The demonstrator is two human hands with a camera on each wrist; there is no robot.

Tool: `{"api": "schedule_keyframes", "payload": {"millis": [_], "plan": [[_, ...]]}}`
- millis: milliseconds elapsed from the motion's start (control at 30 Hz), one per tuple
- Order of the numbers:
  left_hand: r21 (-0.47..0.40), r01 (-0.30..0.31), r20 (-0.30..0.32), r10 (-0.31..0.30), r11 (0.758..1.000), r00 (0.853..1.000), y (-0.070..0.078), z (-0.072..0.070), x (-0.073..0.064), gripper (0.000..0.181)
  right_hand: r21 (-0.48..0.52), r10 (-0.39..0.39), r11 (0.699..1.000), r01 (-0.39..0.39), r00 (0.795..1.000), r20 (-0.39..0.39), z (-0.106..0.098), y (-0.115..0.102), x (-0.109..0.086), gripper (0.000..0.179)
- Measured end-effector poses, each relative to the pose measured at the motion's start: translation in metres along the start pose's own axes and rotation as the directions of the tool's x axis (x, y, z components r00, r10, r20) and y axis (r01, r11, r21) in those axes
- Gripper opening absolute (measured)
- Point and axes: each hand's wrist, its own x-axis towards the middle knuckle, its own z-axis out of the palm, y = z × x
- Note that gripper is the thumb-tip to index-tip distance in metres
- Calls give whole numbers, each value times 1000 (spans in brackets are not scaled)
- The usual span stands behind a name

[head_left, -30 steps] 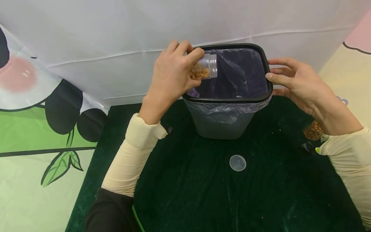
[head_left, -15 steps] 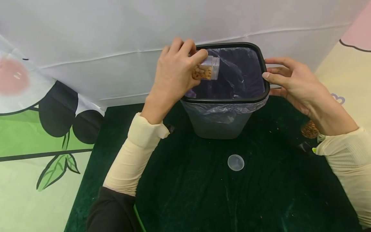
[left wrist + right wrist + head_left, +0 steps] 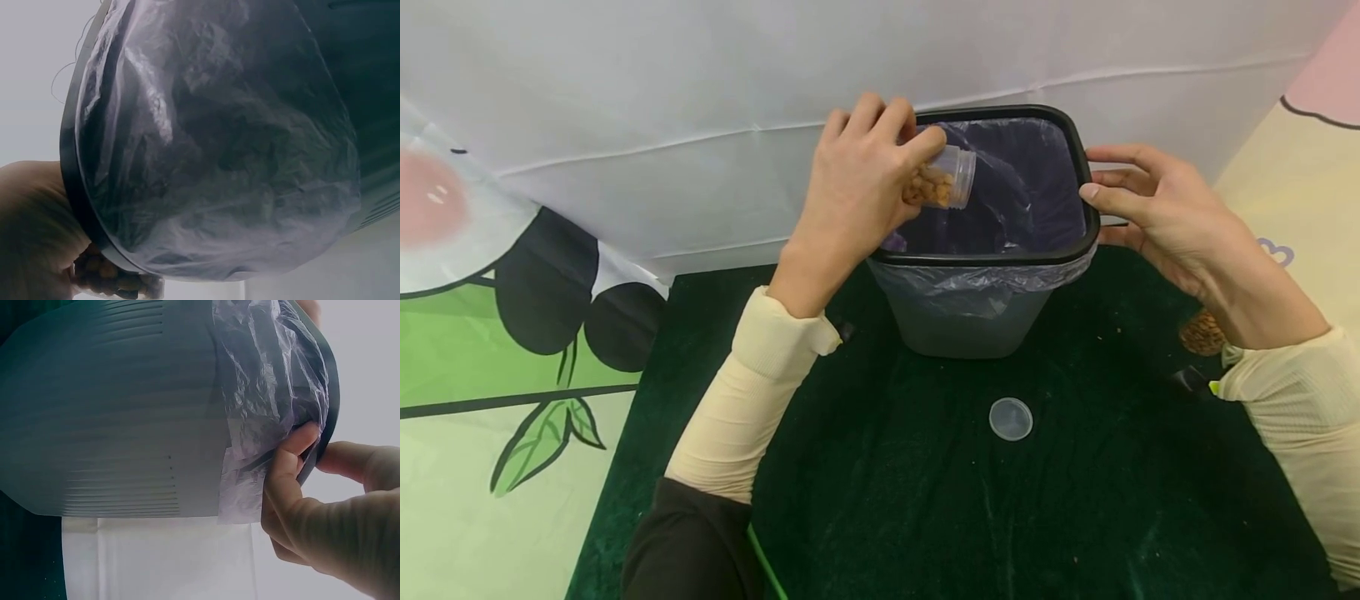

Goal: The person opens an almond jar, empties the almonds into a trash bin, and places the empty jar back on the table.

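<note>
Cloth point(image 3: 865, 533), dark green, covers the near side; on it lies a clear round lid point(image 3: 1011, 419). Farther off at the right sits a brown lumpy thing point(image 3: 1201, 335), partly hidden. Beyond the lid a grey bin point(image 3: 966, 329) stands upright, its bag point(image 3: 1030, 167) folded over the rim point(image 3: 985, 261). The right hand point(image 3: 1165, 212) grips that rim at the right. The left hand point(image 3: 868, 167) holds a clear jar point(image 3: 957, 167) on its side above the bin's left part, mouth facing right, brown pieces point(image 3: 934, 190) inside. Tipped too near the rim, the jar could scatter pieces onto the cloth; a loose grip might drop it into the bag. A pull from the right hand could tilt the bin or drag the bag loose. A white sheet point(image 3: 700, 108) hangs at the far side.
</note>
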Motion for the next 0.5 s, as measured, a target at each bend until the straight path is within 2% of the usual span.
{"api": "schedule_keyframes", "payload": {"millis": [500], "plan": [[13, -27, 16, 27, 1000, 1000, 4, 0, 2, 43, -6, -15, 1000, 15, 1000, 9, -2, 2, -3, 64]]}}
